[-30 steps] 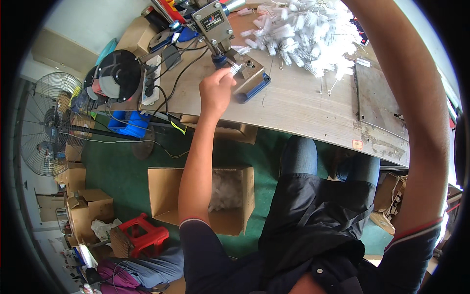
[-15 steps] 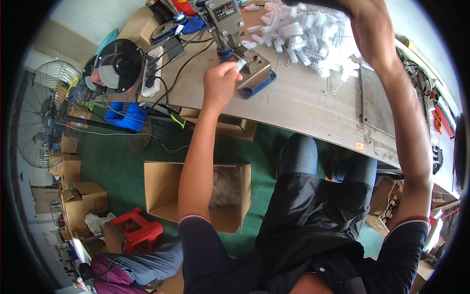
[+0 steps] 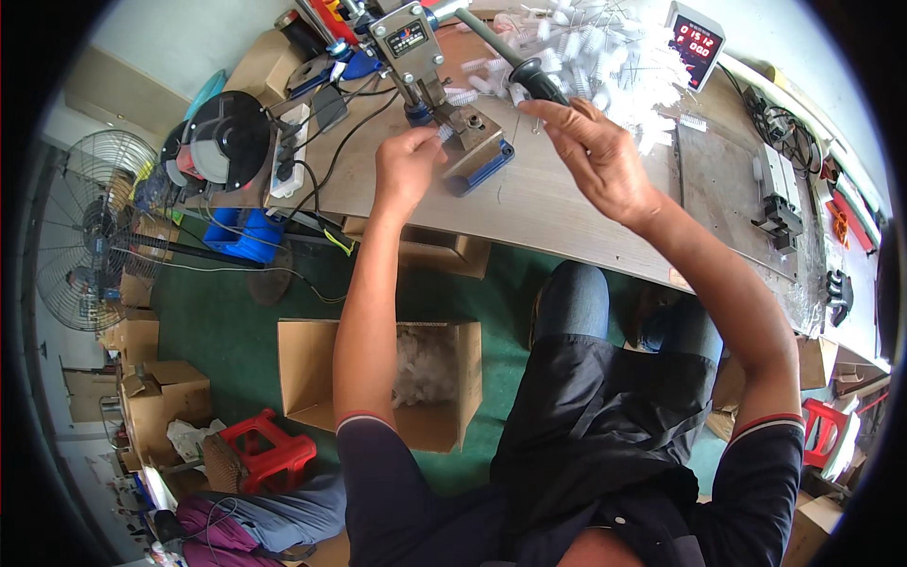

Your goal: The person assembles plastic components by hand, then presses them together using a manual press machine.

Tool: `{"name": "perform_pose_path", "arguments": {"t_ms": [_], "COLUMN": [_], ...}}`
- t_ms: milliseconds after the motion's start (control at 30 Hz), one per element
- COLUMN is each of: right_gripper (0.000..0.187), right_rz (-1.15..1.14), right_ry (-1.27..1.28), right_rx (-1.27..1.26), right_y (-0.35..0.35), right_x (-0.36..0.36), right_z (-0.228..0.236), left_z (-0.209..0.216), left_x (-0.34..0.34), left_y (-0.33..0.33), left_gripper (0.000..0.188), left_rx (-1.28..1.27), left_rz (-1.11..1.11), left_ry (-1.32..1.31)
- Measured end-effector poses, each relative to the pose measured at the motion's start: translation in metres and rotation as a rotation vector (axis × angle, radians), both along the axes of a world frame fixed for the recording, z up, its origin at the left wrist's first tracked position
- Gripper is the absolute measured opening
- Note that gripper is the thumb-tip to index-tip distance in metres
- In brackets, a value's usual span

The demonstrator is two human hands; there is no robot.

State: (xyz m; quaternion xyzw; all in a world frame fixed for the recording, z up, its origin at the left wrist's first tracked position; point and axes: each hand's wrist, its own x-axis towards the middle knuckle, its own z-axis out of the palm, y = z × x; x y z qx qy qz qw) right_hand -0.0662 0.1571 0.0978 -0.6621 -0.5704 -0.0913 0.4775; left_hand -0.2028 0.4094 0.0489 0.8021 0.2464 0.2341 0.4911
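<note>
My left hand [image 3: 406, 168] is closed in a pinch at the base of a hand press [image 3: 416, 57]. Between its thumb and fingertips is a small white bristle brush [image 3: 446, 132], its tip by the metal block [image 3: 472, 125] under the press ram. My right hand [image 3: 605, 165] is at the end of the press's lever handle [image 3: 539, 80], its fingers bent round the black grip and partly hiding it. A heap of white bristle brushes [image 3: 586, 57] with thin wire stems lies behind the lever.
Right of the heap stands a counter with a red display [image 3: 694, 47], beside a metal plate [image 3: 718, 198]. At left are a disc-shaped machine [image 3: 231, 142], a power strip [image 3: 288, 156] and cables. Below the bench sits an open cardboard box [image 3: 307, 378] with whitish contents.
My right hand has swung down and left from the top edge, bringing the lever handle toward me. My left hand stays pinched by the press, slightly lower left in the picture.
</note>
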Motion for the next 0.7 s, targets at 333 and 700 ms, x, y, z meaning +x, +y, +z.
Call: {"name": "perform_pose_path", "arguments": {"t_ms": [333, 700], "right_gripper": [0.030, 0.034], "right_rz": [0.066, 0.011], "right_ry": [-0.024, 0.139], "right_rx": [0.160, 0.066], "right_y": [0.011, 0.025], "right_x": [0.017, 0.001], "right_z": [-0.036, -0.052], "left_z": [0.001, 0.000], "left_x": [0.002, -0.005], "left_y": [0.005, 0.017], "left_gripper": [0.024, 0.023], "left_rx": [-0.003, 0.060], "left_rz": [-0.070, -0.058], "left_ry": [-0.021, 0.064]}}
